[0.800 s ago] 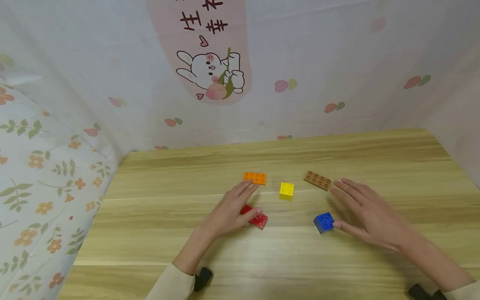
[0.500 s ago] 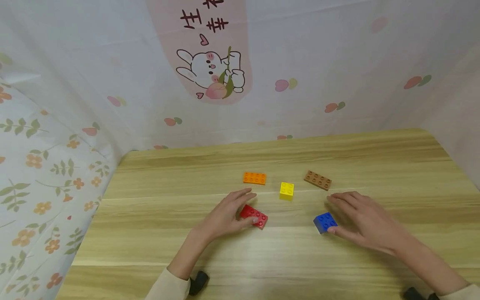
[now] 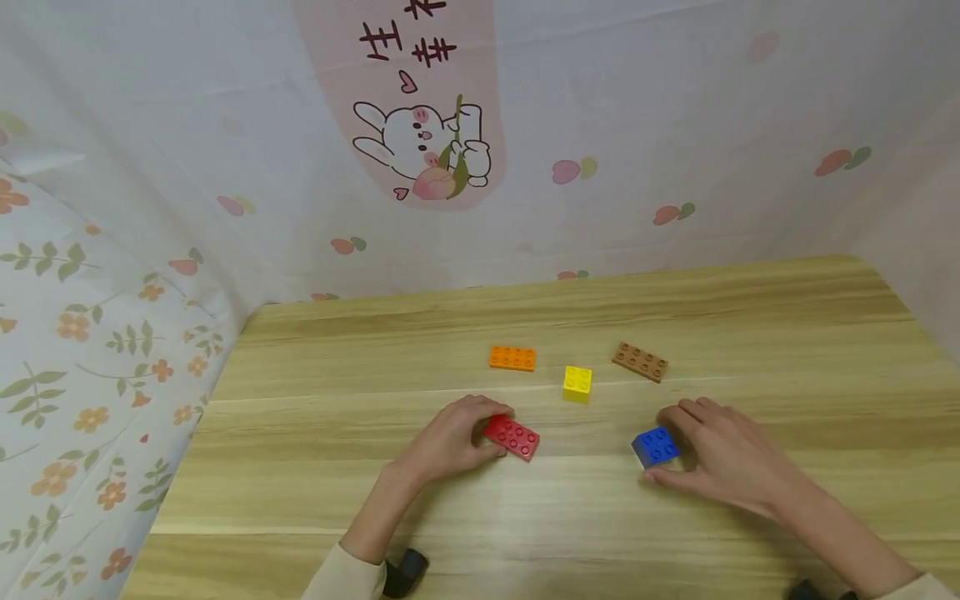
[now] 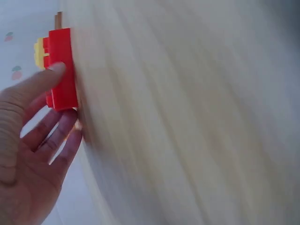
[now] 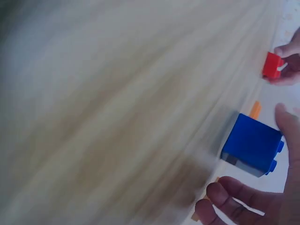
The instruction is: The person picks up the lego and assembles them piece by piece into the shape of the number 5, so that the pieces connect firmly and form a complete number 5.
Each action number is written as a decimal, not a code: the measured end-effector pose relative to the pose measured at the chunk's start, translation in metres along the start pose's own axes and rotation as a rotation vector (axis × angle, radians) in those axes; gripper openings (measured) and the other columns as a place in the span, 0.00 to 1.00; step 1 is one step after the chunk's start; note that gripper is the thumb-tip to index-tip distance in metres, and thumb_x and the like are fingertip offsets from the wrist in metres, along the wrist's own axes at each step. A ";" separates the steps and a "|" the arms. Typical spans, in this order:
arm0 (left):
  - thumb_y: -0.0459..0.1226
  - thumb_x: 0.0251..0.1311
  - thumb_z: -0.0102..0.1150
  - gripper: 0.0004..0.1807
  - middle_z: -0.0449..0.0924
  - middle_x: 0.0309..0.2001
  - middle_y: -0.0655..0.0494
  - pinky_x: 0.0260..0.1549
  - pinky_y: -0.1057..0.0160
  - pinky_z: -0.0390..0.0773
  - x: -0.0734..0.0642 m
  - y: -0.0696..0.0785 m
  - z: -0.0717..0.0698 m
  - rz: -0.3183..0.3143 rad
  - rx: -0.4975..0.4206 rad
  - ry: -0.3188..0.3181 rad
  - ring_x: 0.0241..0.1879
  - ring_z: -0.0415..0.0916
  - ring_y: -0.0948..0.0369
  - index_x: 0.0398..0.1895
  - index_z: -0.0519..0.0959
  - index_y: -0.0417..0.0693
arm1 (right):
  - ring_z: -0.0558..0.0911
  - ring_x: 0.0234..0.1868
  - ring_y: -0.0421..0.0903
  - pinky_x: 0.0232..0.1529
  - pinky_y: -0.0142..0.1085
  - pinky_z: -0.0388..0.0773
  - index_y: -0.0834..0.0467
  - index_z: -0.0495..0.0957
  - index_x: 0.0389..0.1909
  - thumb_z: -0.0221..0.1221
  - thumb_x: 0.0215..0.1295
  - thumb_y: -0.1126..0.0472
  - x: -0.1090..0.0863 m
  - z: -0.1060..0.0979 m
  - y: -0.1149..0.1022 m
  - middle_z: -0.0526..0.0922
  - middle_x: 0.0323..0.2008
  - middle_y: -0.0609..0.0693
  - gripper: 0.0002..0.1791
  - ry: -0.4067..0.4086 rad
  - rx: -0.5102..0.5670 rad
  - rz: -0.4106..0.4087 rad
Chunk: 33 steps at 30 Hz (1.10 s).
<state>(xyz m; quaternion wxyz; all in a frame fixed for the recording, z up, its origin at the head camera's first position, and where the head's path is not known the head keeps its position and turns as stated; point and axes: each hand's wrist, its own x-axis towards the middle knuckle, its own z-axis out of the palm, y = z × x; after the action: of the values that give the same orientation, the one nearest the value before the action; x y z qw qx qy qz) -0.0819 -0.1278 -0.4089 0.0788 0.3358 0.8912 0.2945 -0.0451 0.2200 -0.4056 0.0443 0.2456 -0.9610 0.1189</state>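
Note:
My left hand (image 3: 450,439) has its thumb and curled fingers at opposite sides of a red building brick (image 3: 513,437), pinching its left end. In the left wrist view, the thumb lies against the red brick's (image 4: 63,70) side, and the other fingers are partly behind it. A blue building brick (image 3: 656,447) stands on the table between the thumb and bent fingers of my right hand (image 3: 723,458). The right wrist view shows the fingers spread around the blue brick (image 5: 253,144) with a gap below it; thumb contact cannot be made out.
Farther back on the wooden table (image 3: 337,375) lie a flat orange brick (image 3: 513,358), a small yellow brick (image 3: 577,384) and a flat brown brick (image 3: 640,362). A printed cloth (image 3: 615,100) hangs behind the table's back edge.
Both hands have come lower and nearer. The left thumb and fingers have closed in on the red brick. The right thumb and fingers now stand on either side of the blue brick.

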 end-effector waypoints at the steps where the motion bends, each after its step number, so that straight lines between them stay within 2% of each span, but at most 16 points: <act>1: 0.36 0.50 0.69 0.22 0.78 0.46 0.56 0.48 0.64 0.71 0.001 0.000 0.001 0.002 -0.007 0.006 0.45 0.73 0.62 0.50 0.78 0.43 | 0.77 0.32 0.48 0.32 0.45 0.75 0.58 0.78 0.37 0.60 0.40 0.26 0.000 0.000 -0.001 0.79 0.33 0.51 0.40 -0.010 0.007 0.021; 4: 0.34 0.48 0.69 0.20 0.78 0.43 0.57 0.43 0.65 0.72 0.002 0.000 0.006 0.002 -0.045 0.027 0.40 0.72 0.63 0.47 0.79 0.43 | 0.70 0.24 0.39 0.22 0.34 0.68 0.55 0.74 0.32 0.61 0.40 0.26 -0.001 0.001 -0.003 0.72 0.24 0.42 0.36 -0.037 0.046 0.078; 7: 0.33 0.47 0.70 0.20 0.78 0.43 0.57 0.39 0.67 0.72 0.001 -0.001 0.010 -0.017 -0.090 0.050 0.38 0.71 0.63 0.47 0.79 0.43 | 0.65 0.22 0.37 0.19 0.30 0.63 0.53 0.71 0.30 0.61 0.41 0.27 -0.001 0.001 -0.005 0.67 0.22 0.40 0.33 -0.058 0.096 0.116; 11: 0.33 0.47 0.70 0.21 0.77 0.44 0.56 0.37 0.67 0.72 -0.001 0.000 0.014 -0.054 -0.138 0.083 0.38 0.70 0.63 0.47 0.79 0.43 | 0.66 0.23 0.36 0.20 0.29 0.64 0.53 0.72 0.32 0.63 0.44 0.30 -0.002 0.001 -0.006 0.70 0.24 0.40 0.31 -0.045 0.128 0.111; 20: 0.33 0.47 0.69 0.21 0.77 0.46 0.60 0.34 0.67 0.72 -0.006 0.004 0.024 -0.144 -0.256 0.133 0.37 0.69 0.64 0.48 0.79 0.46 | 0.69 0.25 0.36 0.22 0.31 0.68 0.56 0.75 0.37 0.65 0.47 0.36 -0.005 0.001 -0.003 0.76 0.29 0.44 0.28 -0.011 0.123 0.068; 23: 0.35 0.48 0.69 0.21 0.77 0.46 0.62 0.37 0.66 0.72 -0.006 0.005 0.030 -0.165 -0.280 0.162 0.41 0.71 0.64 0.49 0.79 0.48 | 0.73 0.28 0.38 0.26 0.35 0.72 0.57 0.76 0.37 0.66 0.47 0.38 -0.007 0.000 -0.002 0.78 0.32 0.46 0.28 0.010 0.123 0.070; 27: 0.36 0.49 0.68 0.22 0.76 0.48 0.63 0.47 0.62 0.71 -0.009 0.005 0.038 -0.160 -0.289 0.201 0.48 0.71 0.64 0.50 0.79 0.50 | 0.77 0.32 0.43 0.30 0.40 0.76 0.58 0.78 0.38 0.67 0.46 0.39 -0.009 0.001 -0.003 0.80 0.35 0.48 0.28 0.029 0.132 0.077; 33: 0.34 0.48 0.69 0.22 0.76 0.48 0.65 0.52 0.59 0.69 -0.011 0.003 0.042 -0.143 -0.290 0.238 0.51 0.70 0.64 0.50 0.79 0.52 | 0.79 0.35 0.45 0.33 0.44 0.77 0.57 0.78 0.38 0.68 0.46 0.41 -0.010 0.004 -0.003 0.81 0.36 0.48 0.26 0.044 0.162 0.091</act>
<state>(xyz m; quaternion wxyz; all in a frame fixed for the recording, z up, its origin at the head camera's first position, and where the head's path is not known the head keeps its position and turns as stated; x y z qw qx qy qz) -0.0575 -0.1133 -0.4421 0.0414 0.2196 0.8640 0.4511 -0.0349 0.2212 -0.4105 0.0400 0.2017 -0.9572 0.2036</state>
